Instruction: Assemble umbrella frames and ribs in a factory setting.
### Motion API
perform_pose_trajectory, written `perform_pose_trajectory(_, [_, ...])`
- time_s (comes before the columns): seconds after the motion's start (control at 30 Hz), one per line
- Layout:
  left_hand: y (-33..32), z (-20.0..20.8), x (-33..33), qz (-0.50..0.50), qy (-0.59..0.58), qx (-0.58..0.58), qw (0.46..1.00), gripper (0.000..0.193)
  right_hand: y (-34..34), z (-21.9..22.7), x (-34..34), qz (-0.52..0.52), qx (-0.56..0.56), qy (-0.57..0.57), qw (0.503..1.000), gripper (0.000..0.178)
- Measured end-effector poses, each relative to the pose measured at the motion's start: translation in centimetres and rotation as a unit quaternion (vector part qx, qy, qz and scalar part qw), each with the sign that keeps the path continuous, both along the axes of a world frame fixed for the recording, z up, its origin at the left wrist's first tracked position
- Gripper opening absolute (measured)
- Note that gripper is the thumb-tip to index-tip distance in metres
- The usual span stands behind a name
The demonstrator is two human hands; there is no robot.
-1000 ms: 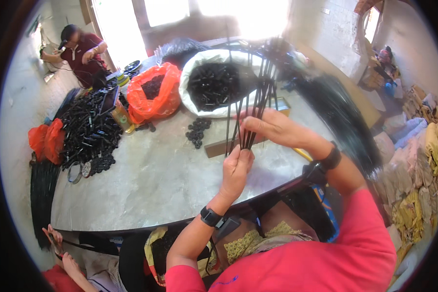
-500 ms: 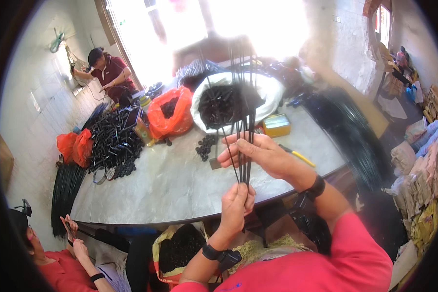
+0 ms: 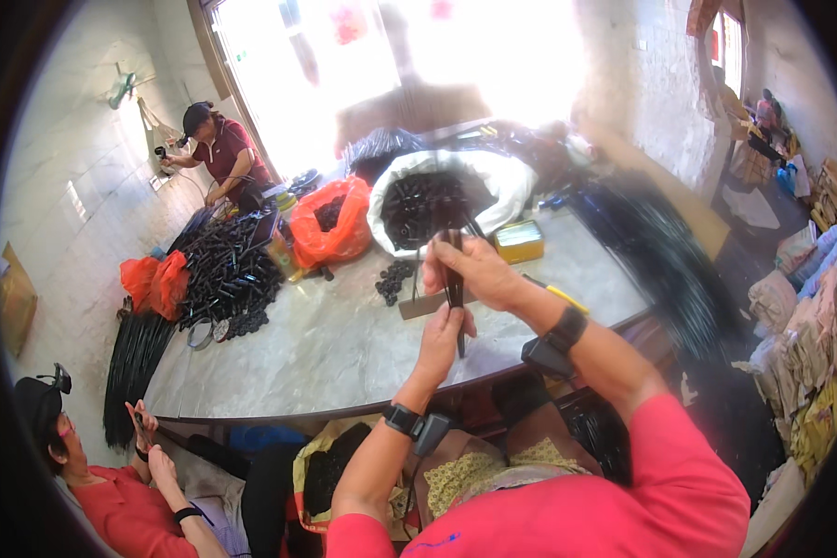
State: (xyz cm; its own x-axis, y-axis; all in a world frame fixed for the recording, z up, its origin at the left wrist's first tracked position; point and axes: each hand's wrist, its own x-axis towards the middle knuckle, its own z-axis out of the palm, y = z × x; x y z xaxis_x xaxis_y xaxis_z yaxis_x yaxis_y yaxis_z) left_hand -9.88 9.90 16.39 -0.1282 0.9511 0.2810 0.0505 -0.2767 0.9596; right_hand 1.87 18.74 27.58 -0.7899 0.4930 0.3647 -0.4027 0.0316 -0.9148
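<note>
My left hand [image 3: 444,337] is closed around the lower part of a bundle of thin black rods [image 3: 454,290], above the near edge of the table. Higher up, my right hand [image 3: 482,272] wraps round the same rods, thumb lying across them. The rods stand almost upright, their lower ends poking out below my left hand. Their upper ends blur against a white sack [image 3: 519,177] filled with small black pieces. Partly behind my right hand lies a flat brown strip [image 3: 420,307] on the table.
An orange-red bag [image 3: 330,246] and a heap of black parts [image 3: 228,274] occupy the table's left. Right of the sack are a yellow box [image 3: 521,244], a yellow-handled tool [image 3: 567,298] and long black rods [image 3: 656,246]. One co-worker [image 3: 121,511] sits lower left; another [image 3: 228,153] stands behind.
My right hand has closed from loosely spread fingers around the rods. Both hands have moved up and slightly left in the picture, and the fanned rods are now gathered tighter.
</note>
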Motion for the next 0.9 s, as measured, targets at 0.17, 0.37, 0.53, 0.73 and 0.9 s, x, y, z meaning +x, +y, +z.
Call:
perform_pose_trajectory(0.17, [-4.1,2.4,3.4,-0.037,-0.089,-0.018,0.995,0.028,-0.9,0.1,1.5,0.054,-0.109,0.019,0.992,0.029])
perform_pose_trajectory(0.37, [-8.3,6.0,5.6,-0.023,-0.253,-0.009,0.967,0.023,-3.6,0.4,2.2,0.097,-0.146,0.002,0.985,0.036])
perform_pose_trajectory(0.53, [-10.8,5.0,5.4,0.023,-0.25,-0.019,0.968,0.022,-6.5,0.6,3.0,0.031,-0.083,-0.024,0.996,0.046])
perform_pose_trajectory(0.73, [-12.2,5.0,6.2,0.059,-0.237,-0.035,0.969,0.021,-7.2,-1.4,3.6,-0.185,-0.004,0.001,0.983,0.02])
perform_pose_trajectory(0.9, [-11.3,5.0,6.2,0.083,-0.251,-0.032,0.964,0.02,-6.8,-1.8,3.4,-0.22,0.002,-0.002,0.976,0.02])
